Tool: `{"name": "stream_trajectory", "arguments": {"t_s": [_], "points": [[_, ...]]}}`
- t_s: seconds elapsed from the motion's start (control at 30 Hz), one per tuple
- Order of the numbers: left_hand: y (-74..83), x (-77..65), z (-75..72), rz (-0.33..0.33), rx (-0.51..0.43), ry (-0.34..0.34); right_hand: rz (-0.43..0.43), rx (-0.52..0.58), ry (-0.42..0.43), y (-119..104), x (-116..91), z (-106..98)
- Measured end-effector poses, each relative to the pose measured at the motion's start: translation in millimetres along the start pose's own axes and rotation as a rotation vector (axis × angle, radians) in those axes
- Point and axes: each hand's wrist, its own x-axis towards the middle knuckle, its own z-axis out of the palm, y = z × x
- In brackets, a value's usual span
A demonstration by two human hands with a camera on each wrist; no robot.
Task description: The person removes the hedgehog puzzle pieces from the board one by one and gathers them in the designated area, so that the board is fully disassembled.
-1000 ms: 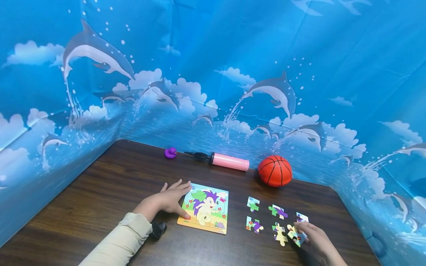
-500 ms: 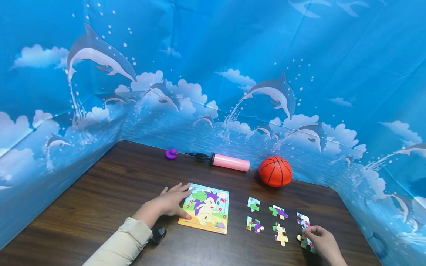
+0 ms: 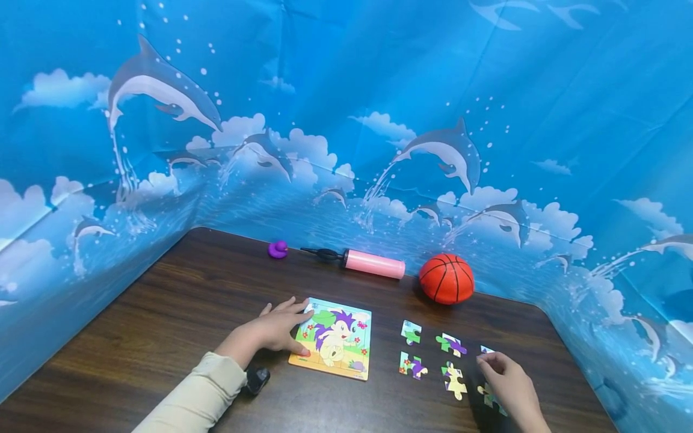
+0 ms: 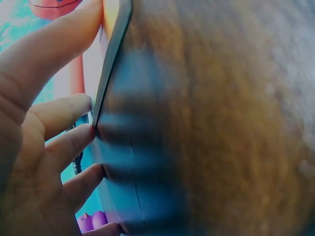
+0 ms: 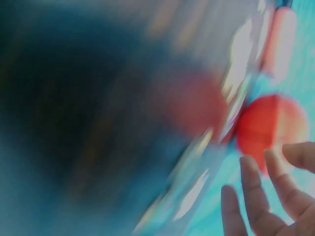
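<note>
In the head view, a square puzzle board (image 3: 338, 343) with a hedgehog picture lies on the dark wooden table. My left hand (image 3: 273, 328) rests at its left side, fingers spread and thumb on the lower left corner; the left wrist view has the fingertips along the board's edge. To the right lie jigsaw pieces in two rows, among them a green piece (image 3: 411, 332), a purple and green piece (image 3: 452, 344) and a cream piece (image 3: 455, 380). Over the right-hand pieces hovers my right hand (image 3: 509, 382), partly hiding them. The right wrist view shows its fingers loose and holding nothing.
Along the table's back edge are a purple rubber duck (image 3: 278, 249), a pink hand pump (image 3: 373, 263) and a small red basketball (image 3: 446, 278). A small black object (image 3: 257, 380) sits by my left wrist. A blue dolphin curtain (image 3: 346, 150) surrounds the table.
My right hand set a jigsaw piece down at the lower right of the rows, released it, and moved up and slightly left over the upper right piece. My left hand stays on the board.
</note>
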Motion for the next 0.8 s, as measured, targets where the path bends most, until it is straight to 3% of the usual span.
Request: {"name": "stream_trajectory", "arguments": {"t_s": [0.2, 0.4, 0.5, 0.6, 0.8], "points": [[-3.2, 0.6, -0.8, -0.017, -0.015, 0.019, -0.216, 0.072, -0.02, -75.4, -2.3, 43.8], [-5.8, 1.4, 1.0, -0.004, 0.007, 0.016, -0.497, 0.083, -0.171, -148.0, -11.7, 95.8], [-5.8, 0.2, 1.0, 0.01, 0.001, 0.019, -0.595, 0.067, -0.272, -177.6, -15.4, 117.5], [-4.7, -0.9, 0.7, 0.027, -0.009, 0.017, -0.612, 0.07, -0.356, -201.1, -16.6, 132.8], [-1.4, -3.6, -0.4, 0.038, -0.026, 0.001, -0.485, 0.0, -0.41, -225.1, -17.9, 146.9]]}}
